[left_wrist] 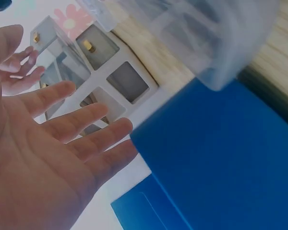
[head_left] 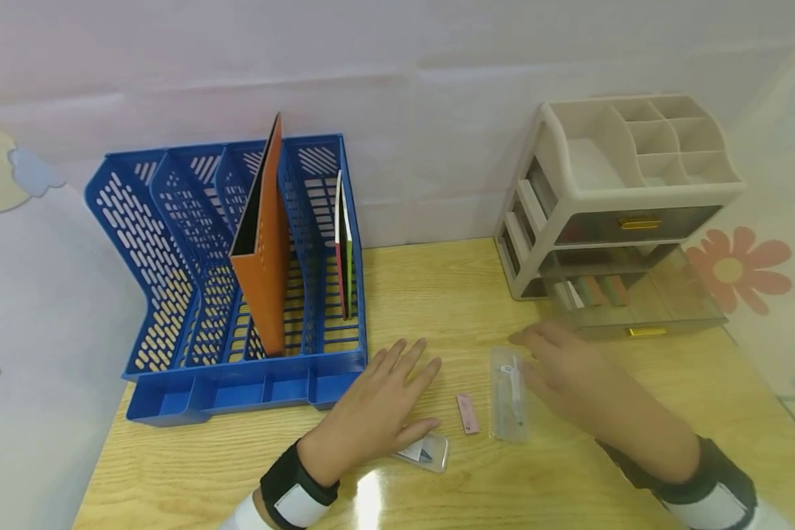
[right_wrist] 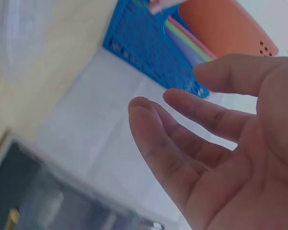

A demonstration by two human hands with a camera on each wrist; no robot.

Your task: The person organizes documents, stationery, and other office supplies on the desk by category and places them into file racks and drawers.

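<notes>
Nothing is being gripped: both hands are being held flat and released above the desk, fingers straight.

The right hand (head_left: 563, 372) is being held just over the far end of a clear plastic sleeve (head_left: 509, 394) lying flat on the wooden desk (head_left: 192, 471); whether contact is being made cannot be told. The sleeve, holding a slim white implement, is judged light, thin, flexible and slippery, so it is best pinched by its near edge rather than pressed. Between the hands a small pink piece (head_left: 467, 412) is lying. The left hand (head_left: 377, 408) is being held just beyond a small clear packet (head_left: 427, 451), near the blue file rack (head_left: 232, 294). The beige drawer unit (head_left: 619, 206), lowest drawer pulled out, is standing just beyond the right hand.
</notes>
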